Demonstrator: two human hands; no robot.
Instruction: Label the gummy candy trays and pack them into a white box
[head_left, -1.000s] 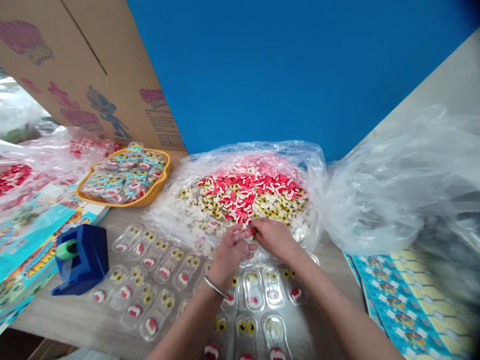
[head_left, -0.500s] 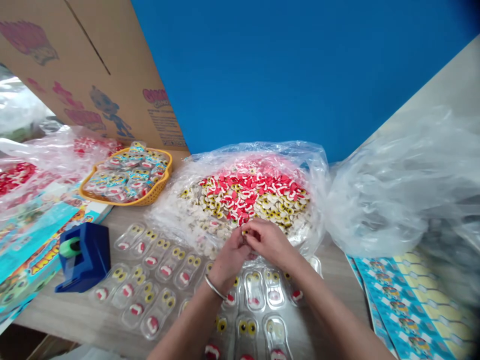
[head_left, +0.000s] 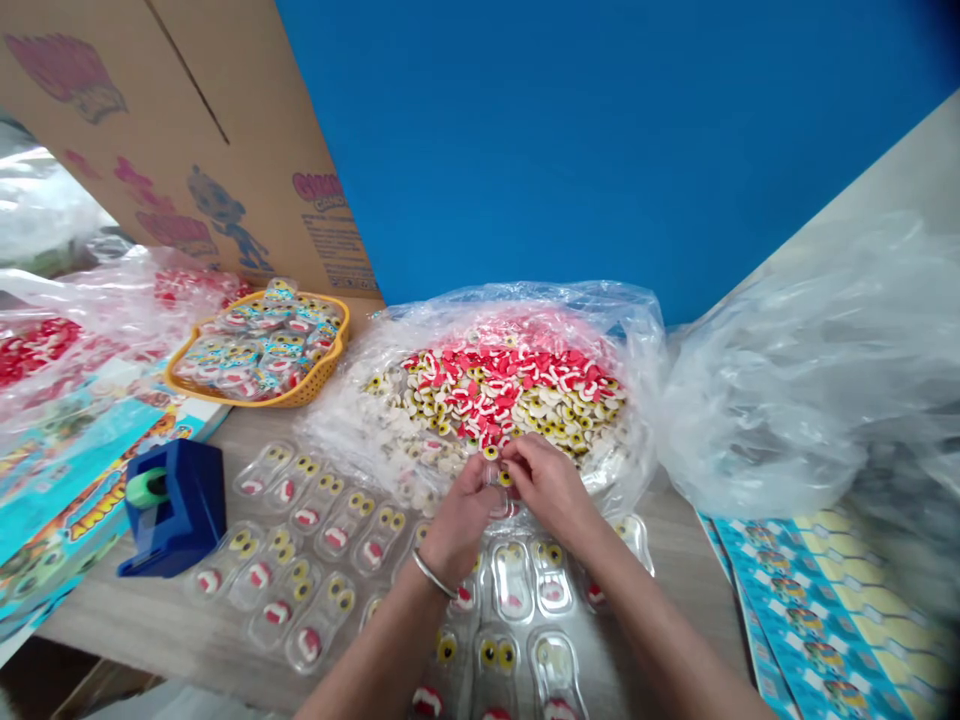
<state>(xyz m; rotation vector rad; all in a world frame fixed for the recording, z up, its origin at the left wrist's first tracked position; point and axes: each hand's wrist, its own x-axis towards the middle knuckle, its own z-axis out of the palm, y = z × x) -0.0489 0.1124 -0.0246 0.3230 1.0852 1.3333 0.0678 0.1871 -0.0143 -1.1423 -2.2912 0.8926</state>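
Our bare L hand (head_left: 459,520) grasps a clear moulded plastic tray (head_left: 492,468) at the near edge of a clear plastic bag (head_left: 643,335) w/ red-and-white teeth pieces (head_left: 487,395). Our bare R hand (head_left: 551,485) touches a round yellow-and-black eye piece (head_left: 505,479) there; can't tell if gripped. Back L: brown cardboard box (head_left: 262,120), pink print, partly legible: "CAND".

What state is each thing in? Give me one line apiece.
Left hand: holding a small clear plastic tray
Right hand: at that tray, grip unclear
Large clear plastic bag: open, holding red-and-white teeth and yellow eye pieces
Other clear plastic trays: laid out, holding such pieces
Yellow perforated plastic basket: heaped with packs
Dark-blue tape dispenser: upright, loaded with green roll
Translucent plastic at right: crumpled
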